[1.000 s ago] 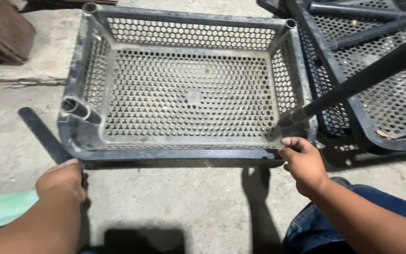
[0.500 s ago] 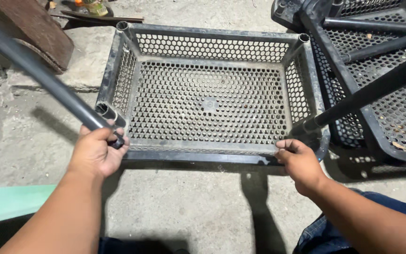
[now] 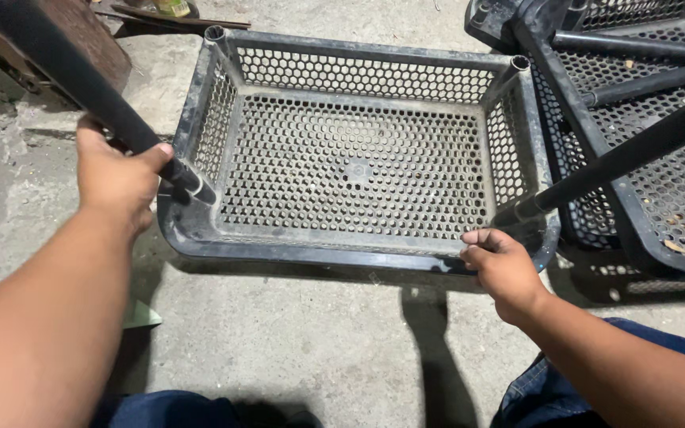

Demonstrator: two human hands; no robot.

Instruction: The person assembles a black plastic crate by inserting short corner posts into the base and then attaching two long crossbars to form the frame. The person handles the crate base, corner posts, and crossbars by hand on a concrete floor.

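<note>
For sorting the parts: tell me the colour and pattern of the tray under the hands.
The tray is dusty black plastic, perforated with small hexagonal holes; the head view shows it.

Rough grey concrete floor (image 3: 319, 349), stained and dusty, dark wooden plank (image 3: 101, 43) upper left, hard overhead light, sharp shadows

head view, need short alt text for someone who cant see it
The left hand grips a black pole at the near left corner of a black perforated plastic tray on concrete, while the right hand holds its near right rim.
</note>
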